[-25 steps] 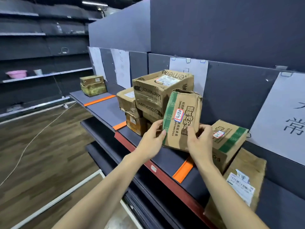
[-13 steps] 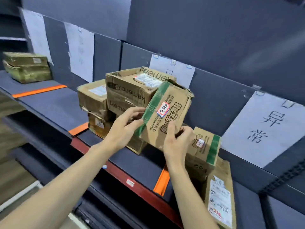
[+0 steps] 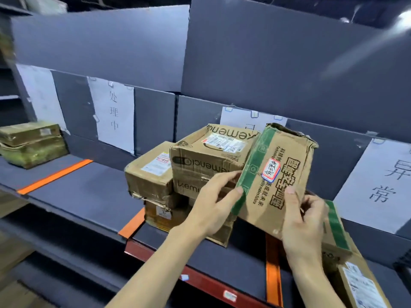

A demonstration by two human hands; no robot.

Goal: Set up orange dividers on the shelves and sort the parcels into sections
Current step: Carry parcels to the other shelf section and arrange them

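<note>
I hold a cardboard parcel with green tape (image 3: 275, 178) tilted above the shelf (image 3: 93, 192). My left hand (image 3: 213, 205) grips its left green edge and my right hand (image 3: 304, 223) grips its lower right corner. Behind it stands a stack of brown parcels (image 3: 200, 165). Three orange dividers lie across the shelf: one at the left (image 3: 55, 175), one under the stack's left side (image 3: 132, 223), one below my right wrist (image 3: 273, 274). Right of that last divider lie a green-taped box (image 3: 335, 234) and a labelled parcel (image 3: 360, 285).
Two greenish wrapped parcels (image 3: 31, 143) sit at the far left of the shelf. White paper signs (image 3: 115, 114) (image 3: 382, 185) hang on the dark back panel. A red shelf edge (image 3: 200, 276) runs along the front, with a lower shelf beneath.
The parcel has been lifted and tilted to the right while both hands keep their grip. The view has shifted closer to the shelf.
</note>
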